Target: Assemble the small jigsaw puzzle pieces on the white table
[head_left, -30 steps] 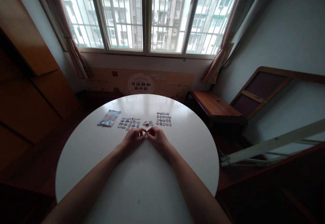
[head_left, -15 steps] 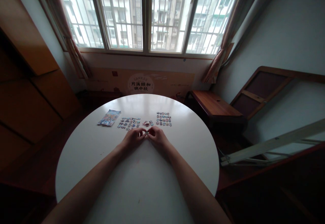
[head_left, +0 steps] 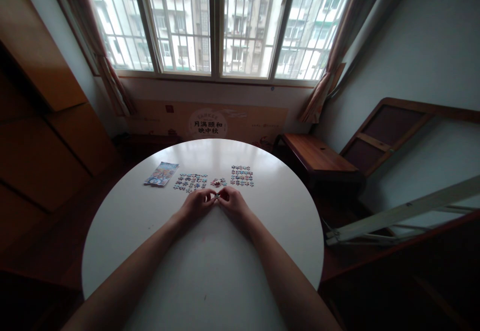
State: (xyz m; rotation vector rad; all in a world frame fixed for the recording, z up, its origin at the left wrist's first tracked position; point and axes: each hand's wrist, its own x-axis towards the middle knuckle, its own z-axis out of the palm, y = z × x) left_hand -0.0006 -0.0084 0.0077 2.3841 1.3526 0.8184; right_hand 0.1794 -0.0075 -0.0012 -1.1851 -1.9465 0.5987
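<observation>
Both of my hands rest on a round white table (head_left: 202,271), fingertips meeting over a small jigsaw piece (head_left: 216,197). My left hand (head_left: 197,204) and my right hand (head_left: 232,203) are curled, pinching that piece between them. Just beyond the fingers lies a small cluster of pieces (head_left: 218,182). To its left is a spread of loose jigsaw pieces (head_left: 190,181), and to its right a neat block of pieces (head_left: 242,176). A colourful picture card (head_left: 161,173) lies at the far left of the row.
A dark wooden bench (head_left: 317,157) stands right of the table under the window. A framed wooden panel (head_left: 390,131) and a pale long bar (head_left: 405,213) lean at the right. Wooden cabinets (head_left: 41,121) fill the left side.
</observation>
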